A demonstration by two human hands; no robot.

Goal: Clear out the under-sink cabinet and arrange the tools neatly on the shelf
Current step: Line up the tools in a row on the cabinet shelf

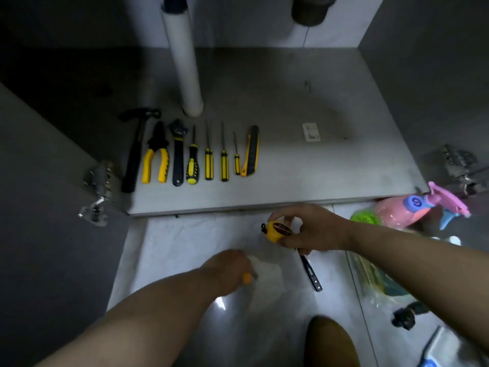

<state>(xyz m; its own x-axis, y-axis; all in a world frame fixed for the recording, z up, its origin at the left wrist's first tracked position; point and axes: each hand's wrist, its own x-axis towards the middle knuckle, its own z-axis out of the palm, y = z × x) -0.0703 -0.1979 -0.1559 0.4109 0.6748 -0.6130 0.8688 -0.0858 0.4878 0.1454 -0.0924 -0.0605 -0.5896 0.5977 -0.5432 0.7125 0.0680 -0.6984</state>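
Your right hand [315, 229] grips the yellow tape measure [275, 230] just before the shelf [317, 168] edge, your left hand [227, 268] holds a small orange item [247, 278], blurred, so set the tape measure beside the utility knife [251, 154], level with the row's handles

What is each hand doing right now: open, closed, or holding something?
Left hand: curled round a small yellow-orange item, too blurred to identify.
Right hand: grips the yellow tape measure.
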